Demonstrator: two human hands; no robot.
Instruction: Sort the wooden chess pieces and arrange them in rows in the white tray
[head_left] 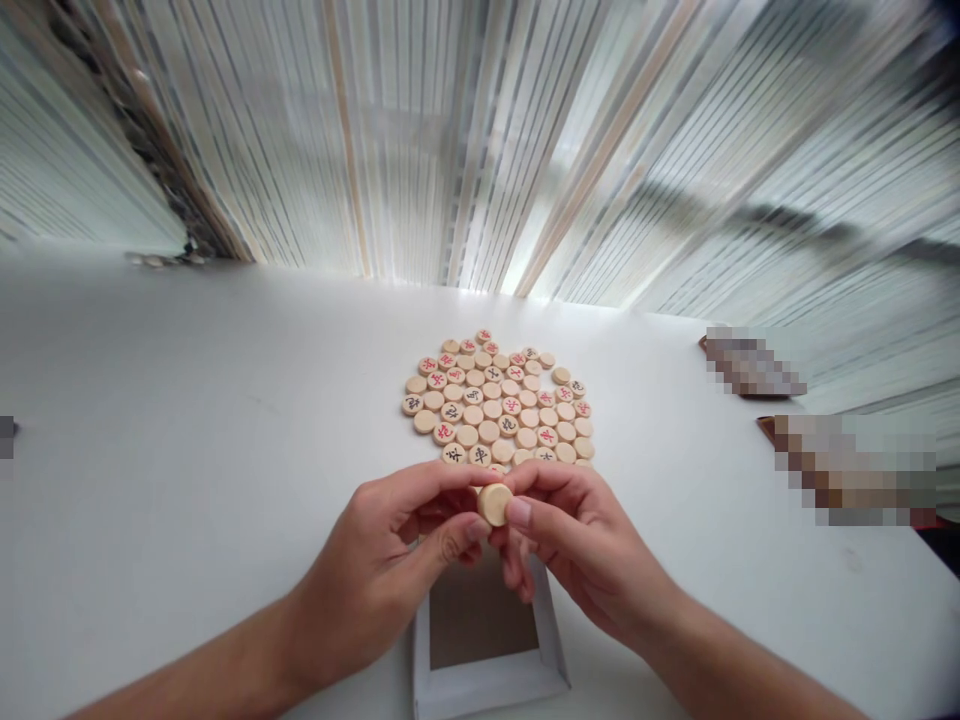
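Between my two hands is one round wooden xiangqi piece (496, 505), its blank side towards me. The thumb and fingers of my left hand (409, 540) pinch it from the left, and those of my right hand (574, 525) grip its right side. Just beyond my fingers lies a cluster of xiangqi pieces (491, 407), some blank side up, others with red or black characters. Below my hands sits a shallow white cardboard box (491, 685) with a brown inside; my hands hide its far end.
The white table (225, 440) spreads out on both sides. At the right lie two blurred-out brown-edged objects (754, 365). Striped string curtains (420, 150) hang along the table's far edge. A dark object (6, 428) shows at the left edge.
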